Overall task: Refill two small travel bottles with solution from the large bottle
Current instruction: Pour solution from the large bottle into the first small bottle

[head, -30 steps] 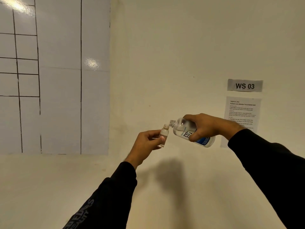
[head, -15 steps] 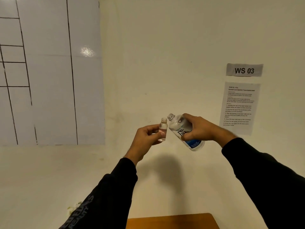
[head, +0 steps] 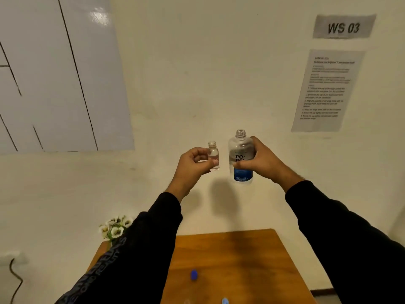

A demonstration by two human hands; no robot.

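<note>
Head view; looks forward, slightly down.
</note>
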